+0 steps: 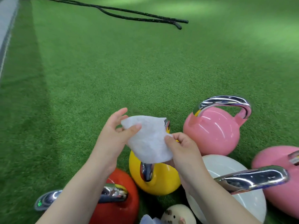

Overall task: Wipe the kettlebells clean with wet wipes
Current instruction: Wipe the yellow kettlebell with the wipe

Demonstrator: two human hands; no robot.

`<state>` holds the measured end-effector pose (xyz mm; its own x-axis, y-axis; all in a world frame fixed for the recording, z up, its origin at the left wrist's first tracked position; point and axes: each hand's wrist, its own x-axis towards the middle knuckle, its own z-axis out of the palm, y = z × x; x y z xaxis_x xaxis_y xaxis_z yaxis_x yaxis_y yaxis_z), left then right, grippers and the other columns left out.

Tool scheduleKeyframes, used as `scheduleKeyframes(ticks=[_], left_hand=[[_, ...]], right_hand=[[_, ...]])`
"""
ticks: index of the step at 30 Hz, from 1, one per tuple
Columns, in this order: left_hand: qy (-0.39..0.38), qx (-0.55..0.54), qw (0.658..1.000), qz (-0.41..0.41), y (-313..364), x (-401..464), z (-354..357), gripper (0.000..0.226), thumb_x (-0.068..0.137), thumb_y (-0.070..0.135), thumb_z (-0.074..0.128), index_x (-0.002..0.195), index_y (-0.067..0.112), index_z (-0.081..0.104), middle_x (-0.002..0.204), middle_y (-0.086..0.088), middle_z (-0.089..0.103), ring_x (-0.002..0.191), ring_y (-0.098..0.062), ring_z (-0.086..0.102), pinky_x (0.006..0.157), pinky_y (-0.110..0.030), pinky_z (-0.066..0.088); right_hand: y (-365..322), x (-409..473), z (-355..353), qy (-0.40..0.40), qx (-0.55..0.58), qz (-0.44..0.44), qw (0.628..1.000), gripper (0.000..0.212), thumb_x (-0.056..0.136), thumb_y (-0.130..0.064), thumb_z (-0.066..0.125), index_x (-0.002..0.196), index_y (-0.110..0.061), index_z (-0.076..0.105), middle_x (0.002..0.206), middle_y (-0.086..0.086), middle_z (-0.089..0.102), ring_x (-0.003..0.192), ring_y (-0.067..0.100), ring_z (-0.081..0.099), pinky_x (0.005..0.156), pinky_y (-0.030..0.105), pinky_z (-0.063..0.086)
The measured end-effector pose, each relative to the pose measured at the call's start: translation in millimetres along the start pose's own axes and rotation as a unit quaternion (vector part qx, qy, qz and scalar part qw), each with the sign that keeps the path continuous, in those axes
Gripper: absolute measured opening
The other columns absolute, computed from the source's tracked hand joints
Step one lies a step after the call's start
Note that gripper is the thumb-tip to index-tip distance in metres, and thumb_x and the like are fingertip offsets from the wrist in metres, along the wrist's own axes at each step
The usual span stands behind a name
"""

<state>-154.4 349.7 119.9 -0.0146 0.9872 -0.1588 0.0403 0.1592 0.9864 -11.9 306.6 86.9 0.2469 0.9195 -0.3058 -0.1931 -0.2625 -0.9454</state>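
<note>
Our left hand (pixel 113 131) pinches the top left corner of the wet wipe (pixel 149 139) between thumb and fingers, other fingers loosely spread. Our right hand (pixel 181 147) pinches the wipe's right edge, thumb on top, fingers curled behind. The wipe is white, stretched open between both hands, held in the air above the yellow kettlebell (pixel 158 178); it does not touch any kettlebell that we can see.

Yellow kettlebell sits right below the wipe at 6 o'clock, chrome handle partly hidden behind the sheet. Red kettlebell (pixel 119 204) at 7 o'clock, under our left forearm, touching or just beside the yellow one, cannot tell which. White kettlebell (pixel 226 168) at 4 o'clock, its chrome handle pointing right, partly covered by our right forearm. Pink kettlebell (pixel 212 133) at 3 o'clock from the wipe, upright, handle up. Second pink kettlebell (pixel 278 183) at the right frame edge, 4 o'clock, cut off.

Small cream plush-like item (pixel 178 215) at the bottom edge, 6 o'clock, with something pale blue just left of it; too cropped to tell. All rest on green turf (pixel 97 70). Black battle rope (pixel 123 11) lies far off at 12 o'clock, well apart from the kettlebells.
</note>
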Motion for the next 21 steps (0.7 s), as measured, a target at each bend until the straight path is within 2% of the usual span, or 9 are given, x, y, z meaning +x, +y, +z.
scheduleKeyframes(ticks=[2,5,7,9,12,14,17,19,21], left_hand=[[0.052,0.160,0.986,0.016,-6.8,3.2,-3.4,0.053,0.081,0.012,0.068,0.127,0.030,0.048,0.125,0.006,0.044,0.100,-0.006,0.051,0.077,-0.013,0.044],[0.106,0.289,0.947,0.096,-11.2,2.3,-3.4,0.039,0.083,0.012,0.065,0.117,0.027,0.053,0.117,0.006,0.038,0.115,-0.014,0.045,0.101,-0.031,0.038],[0.069,0.308,0.937,0.148,-10.8,1.6,3.1,0.029,0.084,0.009,0.062,0.107,0.026,0.055,0.112,0.006,0.042,0.106,-0.012,0.050,0.091,-0.018,0.042],[0.014,0.343,0.926,0.157,-12.9,-0.3,11.0,0.020,0.088,0.012,0.058,0.105,0.023,0.058,0.109,0.006,0.047,0.096,-0.008,0.053,0.073,-0.006,0.039],[-0.059,0.437,0.888,0.130,-20.0,-3.9,26.0,0.023,0.095,0.028,0.046,0.109,0.015,0.058,0.105,0.004,0.054,0.097,-0.016,0.055,0.077,-0.022,0.037],[-0.102,0.460,0.878,0.082,-23.6,-4.8,40.8,0.032,0.097,0.035,0.038,0.111,0.009,0.052,0.109,-0.008,0.060,0.105,-0.027,0.055,0.083,-0.032,0.039],[-0.092,0.483,0.870,0.033,-25.5,1.4,56.9,0.032,0.097,0.039,0.038,0.101,0.008,0.041,0.112,-0.017,0.059,0.104,-0.033,0.055,0.071,-0.033,0.033],[-0.085,0.511,0.854,0.035,-25.1,7.2,61.6,0.030,0.095,0.040,0.043,0.094,0.012,0.033,0.108,-0.016,0.060,0.101,-0.034,0.056,0.064,-0.031,0.029],[-0.100,0.525,0.845,0.037,-24.5,13.0,62.5,0.032,0.093,0.039,0.047,0.092,0.011,0.032,0.099,-0.014,0.059,0.095,-0.033,0.057,0.059,-0.031,0.027]], right_hand=[[4.0,7.2,-3.3,0.017,0.000,0.008,1.000,0.016,0.088,-0.015,0.056,0.072,-0.014,0.055,0.069,0.012,0.048,0.066,0.020,0.044,0.056,0.034,0.046],[3.5,12.7,-6.6,0.027,-0.021,0.004,0.999,0.016,0.089,-0.011,0.053,0.074,-0.013,0.058,0.072,0.012,0.052,0.067,0.019,0.049,0.057,0.037,0.050],[5.0,16.2,-8.8,0.042,-0.053,-0.008,0.998,0.016,0.087,-0.012,0.054,0.073,-0.016,0.061,0.073,0.010,0.056,0.067,0.018,0.050,0.060,0.044,0.053],[7.6,15.9,-10.6,0.064,-0.078,-0.010,0.995,0.015,0.086,-0.012,0.054,0.073,-0.015,0.062,0.069,0.008,0.056,0.064,0.017,0.049,0.057,0.038,0.051],[17.2,10.7,-12.6,0.079,-0.123,-0.001,0.989,0.016,0.085,-0.013,0.056,0.069,-0.016,0.058,0.060,0.000,0.049,0.058,0.016,0.043,0.058,0.033,0.043],[23.0,5.9,-12.2,0.072,-0.142,0.004,0.987,0.010,0.084,-0.013,0.059,0.076,-0.018,0.057,0.070,-0.002,0.053,0.066,0.016,0.048,0.065,0.034,0.042],[23.7,-1.7,-14.5,0.122,-0.191,-0.048,0.973,0.019,0.084,-0.009,0.059,0.094,-0.023,0.052,0.101,0.001,0.054,0.084,0.014,0.049,0.074,0.023,0.034],[17.5,-7.6,-14.5,0.143,-0.173,-0.094,0.970,0.024,0.085,-0.003,0.053,0.089,-0.027,0.055,0.102,0.000,0.060,0.088,0.012,0.053,0.079,0.022,0.038],[14.0,-9.9,-11.0,0.102,-0.105,-0.077,0.986,0.035,0.089,-0.003,0.048,0.075,-0.032,0.061,0.093,-0.009,0.066,0.097,0.015,0.060,0.093,0.034,0.045]])
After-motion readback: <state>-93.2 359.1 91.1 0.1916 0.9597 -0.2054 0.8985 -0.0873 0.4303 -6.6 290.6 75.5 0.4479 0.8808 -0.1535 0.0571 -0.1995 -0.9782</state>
